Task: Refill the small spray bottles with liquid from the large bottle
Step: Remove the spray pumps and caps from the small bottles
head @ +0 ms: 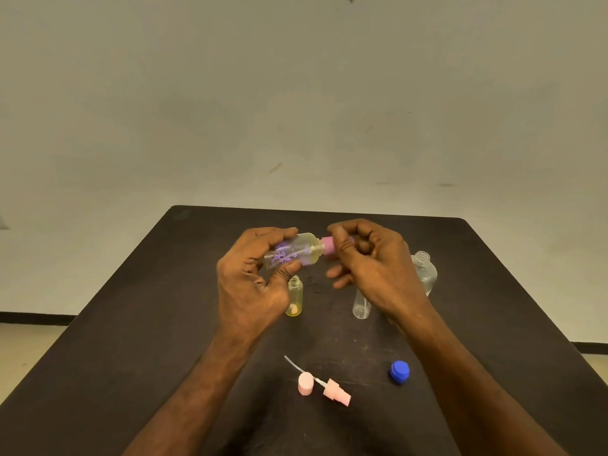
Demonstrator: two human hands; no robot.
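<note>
My left hand (250,284) grips a small clear spray bottle (296,251) with purple print, held sideways above the table, yellowish liquid near its neck. My right hand (371,268) pinches that bottle's pink spray cap (328,247) between thumb and fingers. Below them a small open bottle (294,296) with yellow liquid stands upright. A larger clear open bottle (426,271) stands behind my right hand, partly hidden. A clear tube-like bottle (361,306) stands under my right wrist.
On the dark table (131,324) near me lie a pink cap (305,383), a pink spray head with its dip tube (335,393) and a blue cap (399,371). The table's far edge lies just beyond my hands, with floor around it.
</note>
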